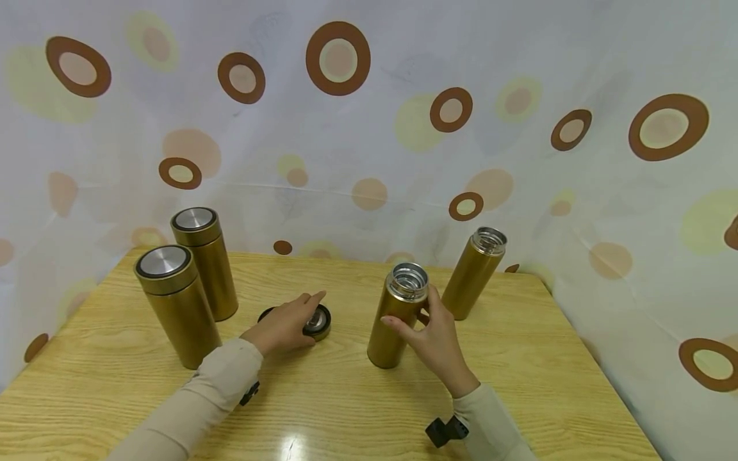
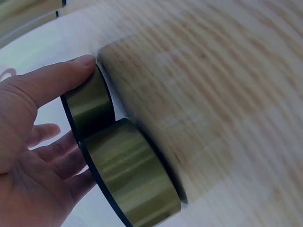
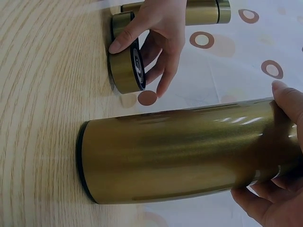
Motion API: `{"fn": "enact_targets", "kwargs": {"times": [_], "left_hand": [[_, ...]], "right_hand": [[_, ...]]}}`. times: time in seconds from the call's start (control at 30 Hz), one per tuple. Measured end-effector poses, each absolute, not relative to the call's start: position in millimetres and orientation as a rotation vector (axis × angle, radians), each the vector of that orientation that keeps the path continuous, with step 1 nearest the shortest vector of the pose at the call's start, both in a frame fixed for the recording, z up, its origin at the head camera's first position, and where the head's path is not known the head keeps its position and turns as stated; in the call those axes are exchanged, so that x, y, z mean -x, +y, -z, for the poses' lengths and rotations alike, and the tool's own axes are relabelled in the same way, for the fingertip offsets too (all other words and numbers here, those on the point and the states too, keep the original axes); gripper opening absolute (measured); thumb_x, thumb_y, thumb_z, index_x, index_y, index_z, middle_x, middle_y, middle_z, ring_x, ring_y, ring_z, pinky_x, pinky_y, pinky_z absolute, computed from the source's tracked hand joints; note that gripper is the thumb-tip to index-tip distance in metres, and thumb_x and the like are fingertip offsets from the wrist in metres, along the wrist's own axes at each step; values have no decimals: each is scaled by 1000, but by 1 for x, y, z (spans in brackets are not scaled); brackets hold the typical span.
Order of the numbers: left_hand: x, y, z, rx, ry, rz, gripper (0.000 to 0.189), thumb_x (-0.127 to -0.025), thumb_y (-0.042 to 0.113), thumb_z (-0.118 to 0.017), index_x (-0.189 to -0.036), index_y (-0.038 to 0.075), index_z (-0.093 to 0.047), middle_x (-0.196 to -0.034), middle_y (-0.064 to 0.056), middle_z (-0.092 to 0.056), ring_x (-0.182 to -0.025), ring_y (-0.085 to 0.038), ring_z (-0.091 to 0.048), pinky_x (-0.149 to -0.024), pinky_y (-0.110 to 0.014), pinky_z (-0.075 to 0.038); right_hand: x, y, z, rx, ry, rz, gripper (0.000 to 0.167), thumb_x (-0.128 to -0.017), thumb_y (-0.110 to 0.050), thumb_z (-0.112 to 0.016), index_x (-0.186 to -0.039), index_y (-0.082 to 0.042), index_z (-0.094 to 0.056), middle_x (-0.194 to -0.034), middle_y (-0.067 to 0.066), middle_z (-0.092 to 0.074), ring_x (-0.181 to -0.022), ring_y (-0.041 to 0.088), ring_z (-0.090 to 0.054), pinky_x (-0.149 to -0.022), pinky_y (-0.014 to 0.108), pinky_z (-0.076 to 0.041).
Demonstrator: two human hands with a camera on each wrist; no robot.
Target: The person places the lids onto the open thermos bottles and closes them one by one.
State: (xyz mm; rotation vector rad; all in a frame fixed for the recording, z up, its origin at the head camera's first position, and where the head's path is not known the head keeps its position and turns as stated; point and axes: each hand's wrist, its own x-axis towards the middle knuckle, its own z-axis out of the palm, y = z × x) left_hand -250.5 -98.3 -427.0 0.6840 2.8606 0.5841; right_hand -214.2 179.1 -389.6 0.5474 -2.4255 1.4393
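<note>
In the head view my right hand (image 1: 435, 336) grips the upper body of a gold vacuum flask (image 1: 389, 333), its thumb and fingers on opposite sides. The flask has no lid and its steel mouth faces up. Seen from the right wrist, its black-rimmed base is at or very near the table. My left hand (image 1: 285, 323) is over two round gold lids, which lie side by side. Its thumb (image 2: 71, 78) is against the side of the right lid (image 1: 318, 322), with fingers round the far side, partly hidden. Most of the left lid (image 3: 120, 23) is covered in the head view.
Two lidded gold flasks stand at left, a nearer one (image 1: 181, 317) and a farther one (image 1: 213, 275). Behind my right hand is another lidless flask (image 1: 473, 275). A patterned cloth (image 1: 369, 147) hangs behind the wooden table (image 1: 323, 397).
</note>
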Motion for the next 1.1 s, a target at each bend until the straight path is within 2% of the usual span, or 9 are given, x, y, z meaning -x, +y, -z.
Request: {"fn": "enact_targets", "kwargs": {"times": [0.23, 0.47, 0.63, 0.8, 1.1], "left_hand": [[250, -99, 427, -735, 2896, -679, 88, -81, 16, -78, -151, 5, -26, -141, -18, -42, -124, -37, -47, -97, -48, -45], [248, -100, 422, -734, 2950, -875, 79, -76, 11, -81, -142, -1, -38, -131, -15, -40, -119, -30, -41, -90, -42, -48], [248, -101, 417, -784, 2966, -1035, 73, -74, 6, -81, -135, -2, -42, -125, -16, -43, -116, -31, -43, -92, -45, -46], [249, -101, 411, -788, 2960, -1157, 72, -75, 3, -78, -136, -1, -40, -128, -17, -49, -117, -33, -48, -95, -49, -44], [245, -99, 397, -763, 2858, -1445, 76, -75, 5, -80, -138, -1, -38, -127, -18, -54, -112, -30, -57, -91, -46, -50]], "right_hand": [[214, 179, 390, -563, -2414, -1447, 78, -79, -22, -81, -143, -14, -37, -134, 7, -52, -120, 31, -54, -92, 56, -47], [214, 178, 390, -564, -2414, -1462, 77, -80, -23, -80, -143, -15, -37, -134, 5, -52, -121, 30, -53, -93, 56, -47], [214, 179, 391, -564, -2416, -1463, 76, -80, -23, -80, -143, -16, -37, -135, 5, -52, -121, 30, -53, -93, 56, -47], [214, 179, 390, -562, -2418, -1454, 77, -80, -23, -80, -143, -16, -36, -135, 5, -52, -121, 30, -53, -93, 56, -47], [213, 178, 390, -567, -2409, -1449, 77, -80, -23, -80, -143, -16, -37, -135, 5, -52, -121, 31, -53, -92, 56, -47]]}}
